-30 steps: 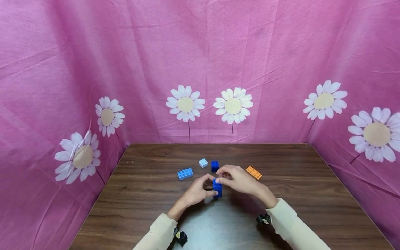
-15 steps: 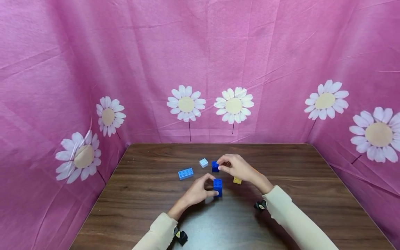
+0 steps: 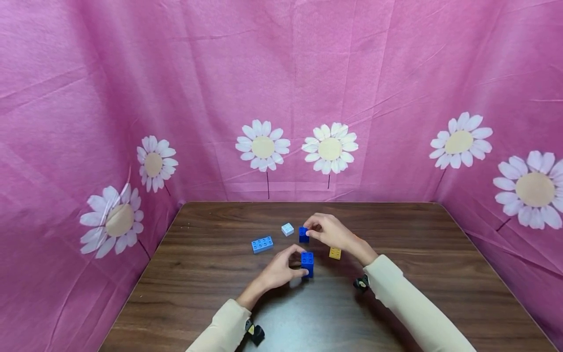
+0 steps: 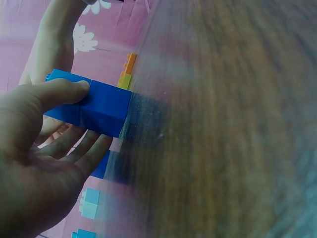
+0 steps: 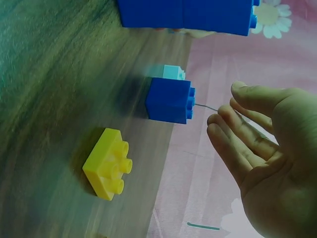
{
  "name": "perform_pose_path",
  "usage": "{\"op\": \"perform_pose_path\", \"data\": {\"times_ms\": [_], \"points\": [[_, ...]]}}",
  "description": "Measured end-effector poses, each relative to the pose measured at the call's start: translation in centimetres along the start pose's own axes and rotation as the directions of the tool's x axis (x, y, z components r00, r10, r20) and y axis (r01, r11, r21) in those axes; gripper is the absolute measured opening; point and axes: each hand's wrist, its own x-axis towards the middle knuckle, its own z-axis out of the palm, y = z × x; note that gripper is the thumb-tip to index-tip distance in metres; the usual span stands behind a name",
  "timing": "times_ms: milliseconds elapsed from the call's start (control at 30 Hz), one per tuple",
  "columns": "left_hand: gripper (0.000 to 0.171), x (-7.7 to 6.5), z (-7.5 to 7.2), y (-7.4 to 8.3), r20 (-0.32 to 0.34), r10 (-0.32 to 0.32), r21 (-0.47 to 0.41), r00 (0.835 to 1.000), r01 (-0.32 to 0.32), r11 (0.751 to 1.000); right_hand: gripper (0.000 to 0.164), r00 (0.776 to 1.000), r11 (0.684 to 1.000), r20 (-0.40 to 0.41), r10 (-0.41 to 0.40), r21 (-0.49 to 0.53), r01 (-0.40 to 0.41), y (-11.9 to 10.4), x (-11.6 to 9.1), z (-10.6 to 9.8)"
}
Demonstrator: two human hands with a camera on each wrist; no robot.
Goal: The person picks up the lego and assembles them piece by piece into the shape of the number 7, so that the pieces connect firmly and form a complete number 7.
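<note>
My left hand (image 3: 278, 269) grips a stack of two blue building bricks (image 3: 307, 266) standing on the table. In the left wrist view the thumb lies along one side of the stack (image 4: 106, 106), with fingers on the other. My right hand (image 3: 332, 232) hovers at the back by a single dark blue brick (image 3: 303, 235), its fingertips overlapping that brick in the head view. The right wrist view shows the right hand (image 5: 267, 144) with fingers and thumb spread, a small gap away from the studs of the dark blue brick (image 5: 168, 100).
A light blue long brick (image 3: 262, 244) and a small pale blue brick (image 3: 287, 229) lie to the left. A yellow brick (image 3: 335, 253) sits right of the stack. An orange brick (image 4: 130, 63) is mostly hidden behind the right wrist in the head view. Pink cloth (image 3: 281, 73) surrounds the wooden table (image 3: 198, 269).
My right hand has left the top of the blue stack and moved back to the single dark blue brick, uncovering the yellow brick. The left hand keeps its grip in place.
</note>
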Motion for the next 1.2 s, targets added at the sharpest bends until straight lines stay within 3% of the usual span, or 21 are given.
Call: {"op": "perform_pose_path", "data": {"times_ms": [500, 767, 1033, 1200], "points": [[0.032, 0.1, -0.2, 0.1, 0.015, -0.020, 0.006, 1.000, 0.020, 1.000, 0.025, 0.995, 0.997, 0.060, 0.081, 0.003, -0.082, 1.6, 1.3, 0.9], [0.032, 0.2, -0.2, 0.2, 0.021, -0.022, 0.004, 1.000, 0.022, 1.000, 0.040, 0.986, 0.992, 0.111, 0.124, 0.001, -0.125, 2.5, 1.8, 1.6], [0.033, 0.1, -0.1, 0.2, 0.011, -0.025, 0.015, 1.000, 0.025, 1.000, 0.050, 0.989, 0.997, 0.136, 0.053, -0.070, -0.044, 3.3, 1.6, 2.6], [0.032, 0.0, -0.1, 0.3, 0.011, -0.023, 0.000, 1.000, 0.023, 1.000, 0.046, 0.987, 0.996, 0.148, 0.059, -0.073, -0.048, 3.4, 1.7, 3.1]]}}
